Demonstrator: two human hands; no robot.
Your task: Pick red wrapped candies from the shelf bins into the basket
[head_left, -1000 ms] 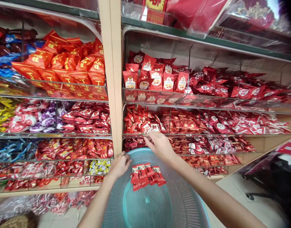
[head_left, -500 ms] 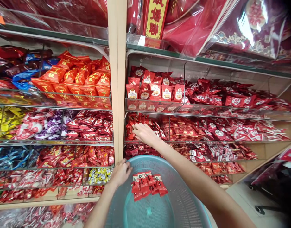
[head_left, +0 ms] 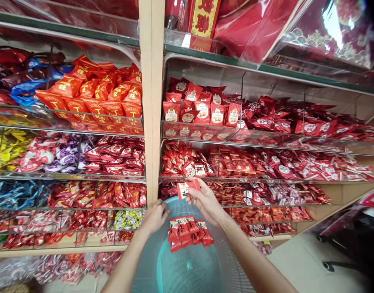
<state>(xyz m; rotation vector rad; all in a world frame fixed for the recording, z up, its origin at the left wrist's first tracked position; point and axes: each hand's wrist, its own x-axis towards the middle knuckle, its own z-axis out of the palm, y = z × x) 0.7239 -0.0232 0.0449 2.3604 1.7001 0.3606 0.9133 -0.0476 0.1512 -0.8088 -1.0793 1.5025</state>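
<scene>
We find the right hand [head_left: 206,199] pinching a red packet [head_left: 183,190] by one end between thumb and fingers, its printed face left uncovered; whether a second one lies behind it, we cannot tell. The packet hangs over the far side of the basket [head_left: 177,278], just below the front edge of a bin [head_left: 185,160] of red sweets. A pinch, in our judgement, suffices because the wrapper appears light and thin. The left hand [head_left: 155,215] is curled on the basket's far left rim, close beside the wooden post [head_left: 153,122]; we take this grip to be steadying the basket against the shelving. So placed, the basket's open mouth lies directly under the right hand, which probably keeps the reach short. Inside, several like packets [head_left: 188,234] lie overlapping towards the far side, apparently where they land when released near that rim. On the shelves, we note a clear lip [head_left: 202,132] fronting the white-labelled pouches [head_left: 202,110], likely to stop them sliding forward; their labels face outward, presumably for easy reading. An upright divider [head_left: 219,160] bounds the bin on its right, which we judge keeps neighbouring kinds from mixing.
</scene>
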